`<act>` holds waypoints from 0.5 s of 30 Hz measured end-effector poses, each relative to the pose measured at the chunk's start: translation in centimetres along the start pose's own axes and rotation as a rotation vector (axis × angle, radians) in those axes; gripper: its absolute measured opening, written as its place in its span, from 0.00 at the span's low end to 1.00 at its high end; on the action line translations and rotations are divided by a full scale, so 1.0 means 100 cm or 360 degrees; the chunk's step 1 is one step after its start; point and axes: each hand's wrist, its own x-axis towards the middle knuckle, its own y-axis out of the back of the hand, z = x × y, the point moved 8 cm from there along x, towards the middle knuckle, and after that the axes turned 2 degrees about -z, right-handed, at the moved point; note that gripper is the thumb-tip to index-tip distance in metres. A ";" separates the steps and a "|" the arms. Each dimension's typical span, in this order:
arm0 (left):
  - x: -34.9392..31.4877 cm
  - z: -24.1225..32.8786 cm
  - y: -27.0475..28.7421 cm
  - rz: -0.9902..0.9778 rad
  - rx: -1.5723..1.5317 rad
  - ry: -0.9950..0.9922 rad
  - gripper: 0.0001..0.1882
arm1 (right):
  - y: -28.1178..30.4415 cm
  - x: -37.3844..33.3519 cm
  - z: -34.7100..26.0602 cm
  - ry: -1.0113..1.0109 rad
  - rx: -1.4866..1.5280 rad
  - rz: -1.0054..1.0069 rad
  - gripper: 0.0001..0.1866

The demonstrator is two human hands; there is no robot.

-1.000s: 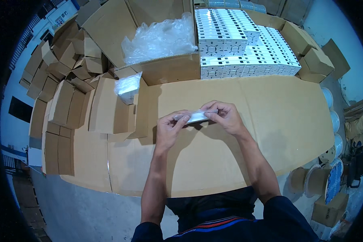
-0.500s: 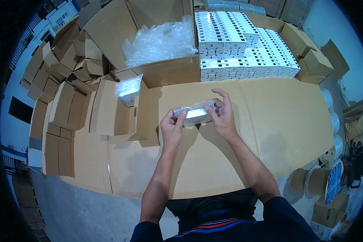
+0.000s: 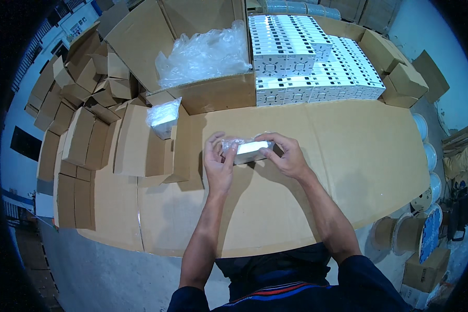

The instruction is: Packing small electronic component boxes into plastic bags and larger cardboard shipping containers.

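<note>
The right hand (image 3: 285, 155) pinches a white block (image 3: 251, 149) between thumb and fingers, its fingers bent over the block's right end. The left hand (image 3: 220, 161) has its thumb against the left end, beside crumpled clear film (image 3: 235, 142); its other fingers are raised and blurred, so I cannot tell whether they grip. The block is to the right of the small open carton (image 3: 181, 151), above a cardboard sheet (image 3: 369, 171); whether it touches the sheet, I cannot tell. In the far end of the small open carton rests a film-wrapped white package (image 3: 164, 120). Just beyond that carton stands a large carton (image 3: 218, 94) holding loose clear bags (image 3: 205, 54); beyond it to the right are stacked white boxes (image 3: 317, 86) with dark squares. Brown cartons (image 3: 78, 138) crowd its left, and cable spools (image 3: 405, 233) lie well to its right.
</note>
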 end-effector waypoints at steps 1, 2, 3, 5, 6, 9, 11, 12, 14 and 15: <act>-0.001 0.012 -0.001 0.0066 0.0042 -0.0142 0.17 | 0.000 0.000 0.001 -0.0022 0.0018 -0.0007 0.12; -0.001 0.010 0.002 0.0068 0.0043 -0.0144 0.17 | -0.001 0.000 0.001 -0.0040 0.0038 -0.0019 0.13; -0.003 0.023 0.004 0.0055 0.0359 -0.0476 0.19 | -0.001 0.000 0.002 -0.0038 0.0039 -0.0021 0.13; -0.009 0.044 0.005 0.0042 0.0681 -0.0807 0.21 | -0.003 0.001 0.002 0.0013 -0.0013 -0.0053 0.14; -0.017 0.061 -0.014 -0.0184 0.1096 -0.1051 0.22 | 0.000 0.000 0.003 0.0007 -0.0020 -0.0049 0.14; -0.026 0.057 -0.033 -0.0493 0.1508 -0.1246 0.24 | -0.003 0.000 0.004 -0.0113 -0.0029 -0.0138 0.14; -0.024 0.048 -0.034 -0.0571 0.1499 -0.1201 0.25 | -0.003 0.001 0.005 -0.0137 0.0058 -0.0141 0.15; -0.017 0.042 -0.030 -0.0559 0.1374 -0.1033 0.24 | -0.003 0.001 0.005 -0.0137 0.0059 -0.0142 0.15; -0.014 0.034 -0.028 -0.0544 0.1248 -0.0865 0.23 | -0.002 0.001 0.005 -0.0109 -0.0031 -0.0132 0.15; -0.011 0.027 -0.025 -0.0517 0.1078 -0.0633 0.21 | -0.001 0.000 0.006 -0.0109 -0.0032 -0.0132 0.15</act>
